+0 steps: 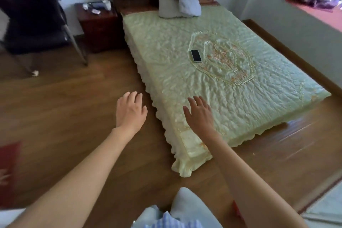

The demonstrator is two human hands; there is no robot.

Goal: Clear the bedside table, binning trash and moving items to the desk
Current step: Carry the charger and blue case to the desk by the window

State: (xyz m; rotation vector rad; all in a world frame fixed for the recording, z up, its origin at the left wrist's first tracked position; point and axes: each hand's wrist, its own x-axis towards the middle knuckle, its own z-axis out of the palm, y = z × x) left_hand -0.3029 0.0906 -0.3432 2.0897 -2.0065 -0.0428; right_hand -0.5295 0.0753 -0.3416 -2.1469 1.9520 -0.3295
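The dark red bedside table stands far off at the upper left, beside the bed's headboard. On its top lie crumpled white scraps, a dark flat item and a pale object; they are too small to identify. My left hand hovers over the wooden floor with fingers apart, holding nothing. Just right of it, my right hand is stretched out over the bed's near edge, also empty with spread fingers. Both hands are well short of the table.
A bed with a pale green quilted cover fills the middle, with a black phone and a folded grey blanket on it. A dark chair stands left of the table. Wooden floor runs between me and the table.
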